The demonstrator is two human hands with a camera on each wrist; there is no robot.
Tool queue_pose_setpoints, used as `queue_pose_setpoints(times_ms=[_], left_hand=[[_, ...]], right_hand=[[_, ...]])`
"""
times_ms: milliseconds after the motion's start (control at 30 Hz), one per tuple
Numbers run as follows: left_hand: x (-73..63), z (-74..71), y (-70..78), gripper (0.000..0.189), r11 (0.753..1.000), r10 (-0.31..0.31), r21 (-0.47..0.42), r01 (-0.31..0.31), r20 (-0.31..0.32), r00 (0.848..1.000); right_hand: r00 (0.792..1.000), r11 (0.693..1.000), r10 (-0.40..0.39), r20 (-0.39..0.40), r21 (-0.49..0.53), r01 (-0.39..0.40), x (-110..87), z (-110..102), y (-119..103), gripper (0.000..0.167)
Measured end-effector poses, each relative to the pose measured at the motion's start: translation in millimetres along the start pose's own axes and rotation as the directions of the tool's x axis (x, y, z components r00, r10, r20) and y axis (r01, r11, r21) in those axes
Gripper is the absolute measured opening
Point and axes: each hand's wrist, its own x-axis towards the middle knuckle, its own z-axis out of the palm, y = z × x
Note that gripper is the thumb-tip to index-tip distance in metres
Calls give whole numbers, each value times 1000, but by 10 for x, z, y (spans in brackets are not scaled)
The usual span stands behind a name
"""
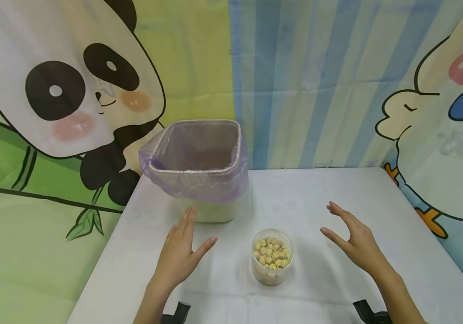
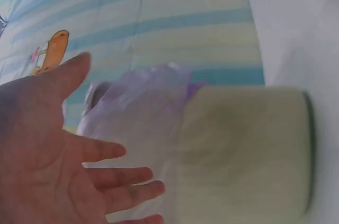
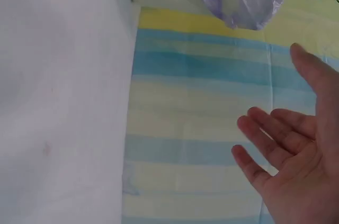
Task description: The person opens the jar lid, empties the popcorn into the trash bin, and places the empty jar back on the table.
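Head view, lower middle of the frame: clear round jar of pale yellow balls, lid off, upright on the white table.

Left of the jar: left hand, fingers straight and spread, thumb out toward the jar, holding nothing, apart from it. In the left wrist view, the same left hand at lower left of the frame, palm open, fingers pointing at the bin.

Right of the jar: right hand, fingers straight and slightly fanned, palm turned toward the jar, empty, raised above the table. In the right wrist view, right hand at lower right, open.

Upper middle of the head view, behind the left hand: square pale bin lined with a purple plastic bag, standing at the table's far edge.

Behind: cartoon backdrop, panda at upper left.
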Motion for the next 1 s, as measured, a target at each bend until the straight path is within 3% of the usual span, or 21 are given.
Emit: queue_pose_setpoints(times_ms=[167, 300, 400, 533, 633, 800, 1000], left_hand=[[-16, 263, 90, 88, 976, 43, -215, -37, 21, 999], [-24, 500, 142, 96, 923, 52, -383, -33, 39, 998], [-20, 687, 148, 102, 884, 90, -462, -70, 22, 996], [-14, 920, 143, 106, 846, 172, -516, -135, 25, 985], [-23, 1074, 145, 109, 819, 209, -554, -148, 48, 977], [-47, 1340, 143, 111, 766, 222, -632, -112, 97, 970], [-46, 1587, 126, 111, 712, 253, -695, -104, 116, 961]], right_hand=[[993, 974, -118, -16, 192, 119, 70, 164, -34, 85], [977, 902, -202, 74, 403, 156, 97, 316, -94, 99], [956, 851, -262, 134, 498, 163, 104, 436, -139, 107], [929, 823, -314, 195, 545, 164, 99, 593, -175, 113], [912, 806, -328, 248, 577, 133, 90, 691, -183, 116], [892, 793, -348, 290, 599, 114, 65, 802, -165, 116], [885, 779, -338, 319, 623, 73, 51, 867, -132, 111]])
